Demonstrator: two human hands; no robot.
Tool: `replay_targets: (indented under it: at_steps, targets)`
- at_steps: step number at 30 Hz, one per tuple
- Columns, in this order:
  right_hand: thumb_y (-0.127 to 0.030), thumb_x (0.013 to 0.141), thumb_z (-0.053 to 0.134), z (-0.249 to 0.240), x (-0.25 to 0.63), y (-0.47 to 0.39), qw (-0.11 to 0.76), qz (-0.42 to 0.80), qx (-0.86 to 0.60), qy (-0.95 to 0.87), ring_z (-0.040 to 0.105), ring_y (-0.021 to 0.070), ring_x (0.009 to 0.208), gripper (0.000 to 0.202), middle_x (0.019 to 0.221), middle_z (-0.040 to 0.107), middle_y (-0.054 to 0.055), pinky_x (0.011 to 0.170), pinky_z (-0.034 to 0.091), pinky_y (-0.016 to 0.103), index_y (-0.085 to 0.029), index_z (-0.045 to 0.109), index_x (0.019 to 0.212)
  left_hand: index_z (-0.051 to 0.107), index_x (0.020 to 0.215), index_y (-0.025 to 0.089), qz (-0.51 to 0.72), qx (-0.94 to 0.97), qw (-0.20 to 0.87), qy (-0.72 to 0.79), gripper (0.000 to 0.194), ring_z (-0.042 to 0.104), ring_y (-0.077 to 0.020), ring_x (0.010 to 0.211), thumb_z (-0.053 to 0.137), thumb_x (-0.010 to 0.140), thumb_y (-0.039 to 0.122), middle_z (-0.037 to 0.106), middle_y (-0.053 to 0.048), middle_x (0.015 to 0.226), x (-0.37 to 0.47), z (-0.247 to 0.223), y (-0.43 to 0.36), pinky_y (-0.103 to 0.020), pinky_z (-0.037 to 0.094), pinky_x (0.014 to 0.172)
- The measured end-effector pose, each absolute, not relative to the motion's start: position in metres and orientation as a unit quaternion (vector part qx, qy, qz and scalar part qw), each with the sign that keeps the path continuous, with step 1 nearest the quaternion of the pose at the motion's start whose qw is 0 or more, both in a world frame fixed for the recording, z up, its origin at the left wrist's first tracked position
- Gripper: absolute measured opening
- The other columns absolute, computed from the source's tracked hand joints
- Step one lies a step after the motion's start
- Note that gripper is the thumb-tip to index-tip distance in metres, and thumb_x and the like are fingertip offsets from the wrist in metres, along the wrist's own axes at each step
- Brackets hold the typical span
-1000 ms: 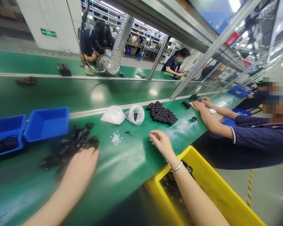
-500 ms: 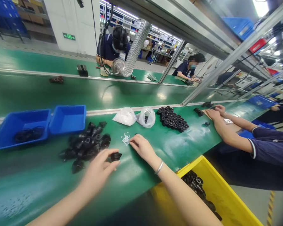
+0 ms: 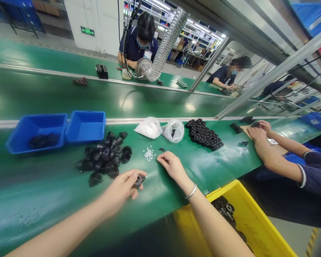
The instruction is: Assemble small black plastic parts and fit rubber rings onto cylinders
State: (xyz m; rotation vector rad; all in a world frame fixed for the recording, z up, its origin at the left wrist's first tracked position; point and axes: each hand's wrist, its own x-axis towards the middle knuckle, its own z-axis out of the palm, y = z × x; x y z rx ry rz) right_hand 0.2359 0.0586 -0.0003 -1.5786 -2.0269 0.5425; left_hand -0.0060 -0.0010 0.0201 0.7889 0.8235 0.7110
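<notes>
My left hand [image 3: 119, 191] grips a round black plastic part [image 3: 139, 181] with a short spout between thumb and fingers, its ringed face turned up. My right hand [image 3: 173, 167] is closed in a pinch just right of a small pile of white chips [image 3: 148, 154]; anything between its fingertips is too small to make out. A few tiny black pieces [image 3: 162, 150] lie just beyond those fingertips. Left of the chips is a loose heap of black plastic parts [image 3: 104, 155].
Two blue bins [image 3: 85, 126] stand at the left, and two clear plastic bags [image 3: 149, 127] lie at the back. Black parts [image 3: 203, 135] sit in tight rows to their right. A yellow crate [image 3: 246, 207] is at the near right. A co-worker's hands [image 3: 258, 132] work at the far right.
My left hand has turned the black part so its round face shows. My right hand has drawn slightly away from the white chips, still pinched. The whole view has shifted.
</notes>
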Motion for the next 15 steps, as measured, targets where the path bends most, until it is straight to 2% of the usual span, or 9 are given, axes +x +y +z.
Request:
replay_targets:
  at_steps: [4, 6, 8, 11, 13, 15]
  targets:
    - [-0.025, 0.088, 0.058, -0.002, 0.235, 0.059, 0.255, 0.204, -0.598, -0.732, 0.055, 0.0165, 0.074, 0.01, 0.079, 0.058, 0.001, 0.068, 0.043, 0.028, -0.02, 0.062, 0.081, 0.062, 0.099, 0.015, 0.319, 0.382, 0.776, 0.388, 0.044, 0.033, -0.0044, 0.048, 0.042, 0.092, 0.054, 0.056, -0.002, 0.076, -0.006, 0.025, 0.0, -0.024, 0.023, 0.05]
    - [-0.026, 0.087, 0.059, -0.001, 0.234, 0.06, 0.251, 0.208, -0.603, -0.728, 0.054, 0.0165, 0.072, 0.011, 0.076, 0.058, 0.001, 0.066, 0.043, 0.028, -0.02, 0.062, 0.079, 0.06, 0.089, 0.014, 0.318, 0.386, 0.778, 0.379, 0.045, 0.031, -0.0048, 0.047, 0.038, 0.093, 0.054, 0.056, -0.002, 0.075, -0.007, 0.029, -0.001, -0.024, 0.021, 0.048]
    - [-0.027, 0.087, 0.059, 0.0, 0.234, 0.059, 0.247, 0.213, -0.602, -0.729, 0.055, 0.0166, 0.072, 0.012, 0.075, 0.057, 0.001, 0.065, 0.042, 0.028, -0.02, 0.062, 0.077, 0.058, 0.088, 0.016, 0.315, 0.39, 0.783, 0.368, 0.04, 0.035, -0.0063, 0.05, 0.042, 0.092, 0.052, 0.052, 0.0, 0.074, -0.007, 0.032, -0.002, -0.024, 0.024, 0.049]
    - [-0.028, 0.088, 0.058, 0.0, 0.236, 0.058, 0.244, 0.219, -0.596, -0.733, 0.055, 0.0164, 0.072, 0.013, 0.076, 0.058, 0.001, 0.066, 0.043, 0.028, -0.02, 0.062, 0.078, 0.056, 0.098, 0.019, 0.293, 0.39, 0.8, 0.35, 0.027, 0.036, -0.0068, 0.053, 0.055, 0.088, 0.044, 0.05, 0.002, 0.078, -0.008, 0.035, -0.003, -0.023, 0.026, 0.049]
    - [-0.029, 0.088, 0.057, 0.001, 0.237, 0.056, 0.242, 0.222, -0.593, -0.735, 0.055, 0.0162, 0.072, 0.014, 0.076, 0.058, 0.001, 0.066, 0.043, 0.028, -0.02, 0.062, 0.079, 0.056, 0.102, 0.02, 0.28, 0.411, 0.79, 0.359, 0.026, 0.031, -0.0061, 0.051, 0.056, 0.088, 0.042, 0.053, 0.002, 0.076, -0.009, 0.036, -0.003, -0.023, 0.025, 0.049]
    - [-0.03, 0.088, 0.057, 0.001, 0.238, 0.054, 0.241, 0.225, -0.59, -0.737, 0.055, 0.0161, 0.071, 0.015, 0.076, 0.058, 0.001, 0.066, 0.043, 0.028, -0.02, 0.063, 0.079, 0.058, 0.098, 0.019, 0.295, 0.455, 0.749, 0.381, 0.024, 0.037, -0.0076, 0.054, 0.054, 0.089, 0.041, 0.055, 0.002, 0.07, -0.01, 0.036, -0.001, -0.024, 0.03, 0.055]
